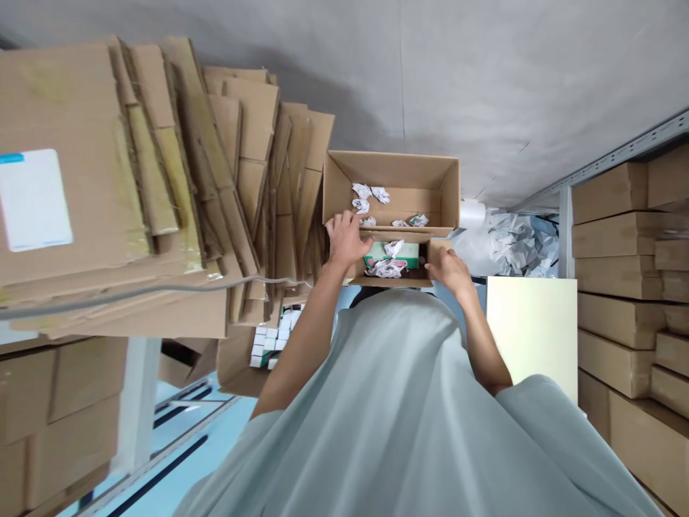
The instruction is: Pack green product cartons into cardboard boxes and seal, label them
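A small open cardboard box (392,282) stands close in front of my body. In it lies a green and white carton (410,253) with crumpled paper (386,268) on it. My left hand (347,243) curls over the small box's left end, its fingers reaching to the near edge of a larger open cardboard box (398,169). At the right end, my right hand (451,271) grips the small box's side and flap between thumb and fingers. The larger box, directly behind, holds several crumpled paper pieces (361,206).
Flattened cardboard boxes (242,129) lean in a thick row on the left, with a grey cable (161,291) across them. A box of small white cartons (269,345) sits lower left. Crumpled paper (519,240), a pale yellow panel (530,323) and stacked boxes (613,273) are right.
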Action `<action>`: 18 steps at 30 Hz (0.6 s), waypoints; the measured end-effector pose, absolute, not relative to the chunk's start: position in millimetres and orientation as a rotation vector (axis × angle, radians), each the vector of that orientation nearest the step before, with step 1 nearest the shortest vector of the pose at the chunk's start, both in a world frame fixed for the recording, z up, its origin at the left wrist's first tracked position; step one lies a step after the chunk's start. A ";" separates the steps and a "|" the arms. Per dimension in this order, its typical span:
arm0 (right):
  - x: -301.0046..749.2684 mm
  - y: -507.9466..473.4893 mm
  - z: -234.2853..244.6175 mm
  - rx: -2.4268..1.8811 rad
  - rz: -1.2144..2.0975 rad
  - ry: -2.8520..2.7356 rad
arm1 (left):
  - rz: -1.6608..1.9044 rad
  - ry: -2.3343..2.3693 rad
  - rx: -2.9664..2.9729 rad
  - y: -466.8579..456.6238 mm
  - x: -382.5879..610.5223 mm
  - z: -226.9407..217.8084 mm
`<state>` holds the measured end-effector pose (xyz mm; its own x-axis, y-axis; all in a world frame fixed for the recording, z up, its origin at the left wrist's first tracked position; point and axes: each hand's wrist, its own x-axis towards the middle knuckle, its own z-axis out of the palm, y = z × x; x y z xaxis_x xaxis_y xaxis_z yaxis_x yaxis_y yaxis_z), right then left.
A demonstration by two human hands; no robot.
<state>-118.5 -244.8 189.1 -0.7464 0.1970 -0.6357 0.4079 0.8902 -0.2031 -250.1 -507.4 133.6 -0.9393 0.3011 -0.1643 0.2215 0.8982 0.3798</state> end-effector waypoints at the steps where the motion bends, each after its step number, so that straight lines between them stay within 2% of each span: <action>1: -118.3 -247.1 182.0 0.468 -0.440 2.404 | 0.547 2.861 0.405 -508.7 -246.4 136.6; 6: -116.6 -261.2 148.7 0.572 -0.451 2.364 | 0.706 3.051 0.190 -529.6 -198.5 141.1; 9: -114.2 -268.8 142.2 0.602 -0.479 2.365 | 0.797 2.902 0.011 -546.2 -171.3 125.5; 13: -108.9 -279.4 146.4 0.660 -0.499 2.373 | 0.637 2.611 -0.094 -559.2 -166.6 99.6; 18: -84.8 -297.4 149.2 0.760 -0.504 2.364 | 0.565 2.493 0.004 -566.6 -181.0 84.7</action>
